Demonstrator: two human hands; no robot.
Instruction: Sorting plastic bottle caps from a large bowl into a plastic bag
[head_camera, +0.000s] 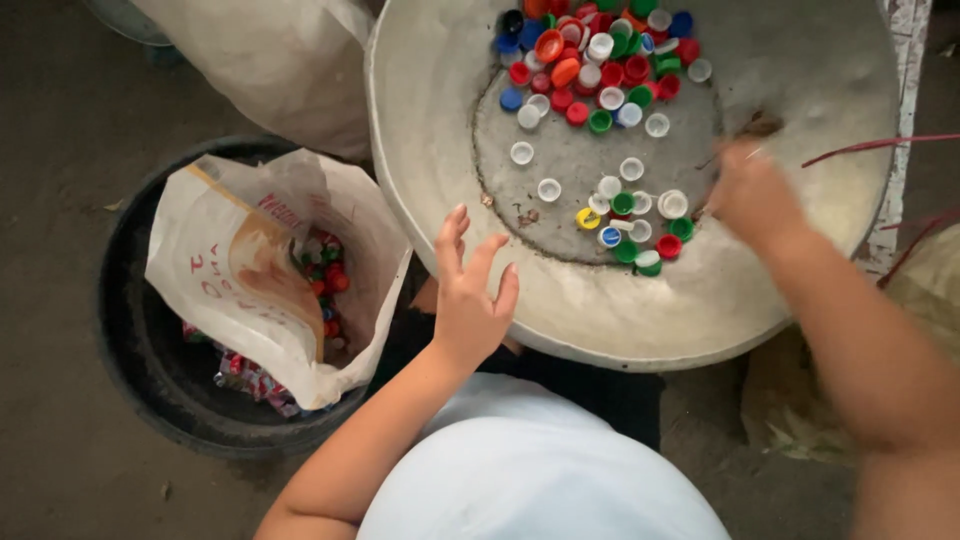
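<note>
A wide grey metal basin (440, 110) holds several loose plastic bottle caps (600, 70) in red, white, blue, green and orange, with a smaller cluster of caps (635, 225) nearer me. My left hand (470, 290) hovers over the basin's near rim, fingers spread, holding nothing. My right hand (750, 190) is blurred, low inside the basin just right of the near cluster. Its fingers look bunched, and I cannot make out whether they hold a cap.
A white printed sack (240, 260) with caps inside sits in a black round tub (130, 340) at the left. A pale sack (280, 60) lies behind it. Red cords (880, 145) cross the right edge. The floor is dark concrete.
</note>
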